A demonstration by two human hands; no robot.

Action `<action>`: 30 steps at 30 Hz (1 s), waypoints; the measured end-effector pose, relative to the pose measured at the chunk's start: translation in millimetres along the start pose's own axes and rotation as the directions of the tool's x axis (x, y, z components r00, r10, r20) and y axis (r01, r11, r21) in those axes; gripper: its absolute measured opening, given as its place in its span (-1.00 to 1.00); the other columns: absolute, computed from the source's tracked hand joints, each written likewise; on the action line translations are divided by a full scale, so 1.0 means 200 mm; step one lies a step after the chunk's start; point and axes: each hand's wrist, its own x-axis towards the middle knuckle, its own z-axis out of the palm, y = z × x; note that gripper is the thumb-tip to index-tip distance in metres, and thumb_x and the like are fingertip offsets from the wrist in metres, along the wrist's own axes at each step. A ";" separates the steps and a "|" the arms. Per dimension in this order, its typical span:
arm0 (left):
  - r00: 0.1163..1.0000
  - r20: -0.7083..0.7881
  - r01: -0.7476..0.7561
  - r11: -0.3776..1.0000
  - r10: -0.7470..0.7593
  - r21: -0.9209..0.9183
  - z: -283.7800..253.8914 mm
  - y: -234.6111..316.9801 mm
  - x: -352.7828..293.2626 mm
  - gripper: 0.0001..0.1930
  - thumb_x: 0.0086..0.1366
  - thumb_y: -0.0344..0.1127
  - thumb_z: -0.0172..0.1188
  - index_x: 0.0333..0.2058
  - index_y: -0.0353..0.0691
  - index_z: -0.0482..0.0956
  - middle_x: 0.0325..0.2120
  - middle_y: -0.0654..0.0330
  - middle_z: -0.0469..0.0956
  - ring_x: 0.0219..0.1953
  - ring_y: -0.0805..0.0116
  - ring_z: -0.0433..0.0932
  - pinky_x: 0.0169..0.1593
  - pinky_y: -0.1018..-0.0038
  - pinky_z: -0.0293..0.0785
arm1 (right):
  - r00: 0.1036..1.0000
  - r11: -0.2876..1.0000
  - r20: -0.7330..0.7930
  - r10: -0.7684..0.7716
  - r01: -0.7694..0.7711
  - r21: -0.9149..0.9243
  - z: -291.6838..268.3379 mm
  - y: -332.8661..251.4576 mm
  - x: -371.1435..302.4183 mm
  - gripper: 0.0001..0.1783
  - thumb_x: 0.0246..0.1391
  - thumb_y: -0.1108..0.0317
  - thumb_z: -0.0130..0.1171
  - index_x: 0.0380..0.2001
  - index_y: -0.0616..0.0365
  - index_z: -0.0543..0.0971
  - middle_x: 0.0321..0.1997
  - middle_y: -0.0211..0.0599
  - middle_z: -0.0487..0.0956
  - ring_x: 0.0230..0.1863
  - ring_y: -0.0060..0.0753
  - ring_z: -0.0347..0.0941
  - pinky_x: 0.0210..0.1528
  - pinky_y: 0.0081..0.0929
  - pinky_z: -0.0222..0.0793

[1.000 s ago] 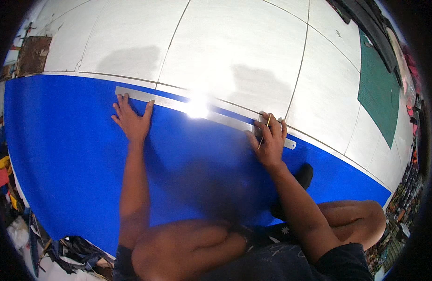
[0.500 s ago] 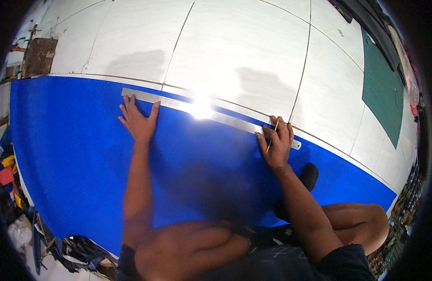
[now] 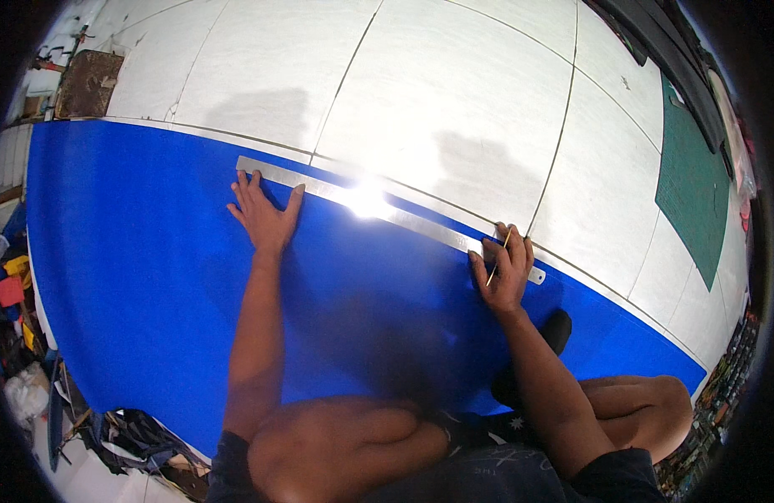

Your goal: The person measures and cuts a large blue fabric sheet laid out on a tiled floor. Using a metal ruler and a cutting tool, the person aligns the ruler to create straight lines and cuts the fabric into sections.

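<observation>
A long steel ruler [image 3: 434,225] lies flat on a large blue sheet [image 3: 135,251], close to the sheet's far edge and roughly along it. My left hand [image 3: 266,215] presses near the ruler's left end, its fingers spread and the thumb on the near edge. My right hand [image 3: 506,270] rests toward the other end, by the rounded tip with a hole. Between its fingers is a thin yellowish stick [image 3: 499,256], perhaps a pen or pencil; its kind is not clear. Bright glare hides part of the ruler's middle.
White floor tiles [image 3: 437,109] stretch beyond the sheet. A green mat [image 3: 693,193] lies at the far right, beside a black object [image 3: 668,59]. A brown block [image 3: 88,84] stands at the far left. Scraps and bags [image 3: 26,390] crowd the left side. My bent knees are at the near edge.
The whole view has turned and shifted slightly. Both hands keep about the same places on the ruler, and the thin stick stays in my right hand.
</observation>
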 end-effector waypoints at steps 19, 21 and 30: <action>1.000 0.016 0.012 1.000 -0.012 0.007 -0.03 0.03 0.00 0.01 0.18 0.32 0.27 0.38 -0.28 0.16 0.46 -0.12 -0.02 0.51 -0.20 -0.14 0.44 -0.25 -0.32 | 1.000 0.999 0.008 0.021 -0.021 -0.029 0.01 0.00 0.00 -0.65 0.04 0.15 0.41 -0.15 0.07 0.63 0.29 -0.07 0.46 0.41 0.04 0.24 0.45 0.14 -0.06; 1.000 0.014 0.010 1.000 -0.010 0.010 -0.02 0.02 0.00 0.01 0.17 0.33 0.27 0.38 -0.28 0.17 0.46 -0.11 -0.02 0.50 -0.20 -0.14 0.44 -0.26 -0.32 | 1.000 1.000 0.005 0.019 -0.019 -0.022 0.01 0.00 0.00 -0.65 0.05 0.15 0.41 -0.15 0.07 0.63 0.29 -0.06 0.46 0.41 0.04 0.24 0.45 0.14 -0.06; 0.999 0.036 0.021 1.000 -0.021 -0.010 -0.03 0.03 0.00 0.05 0.12 0.37 0.29 0.36 -0.31 0.20 0.45 -0.11 0.01 0.50 -0.22 -0.14 0.43 -0.28 -0.35 | 1.000 0.999 0.010 0.026 -0.026 -0.033 -0.01 -0.02 0.00 -0.67 0.05 0.18 0.40 -0.18 0.11 0.63 0.26 0.00 0.48 0.40 0.10 0.24 0.44 0.14 -0.04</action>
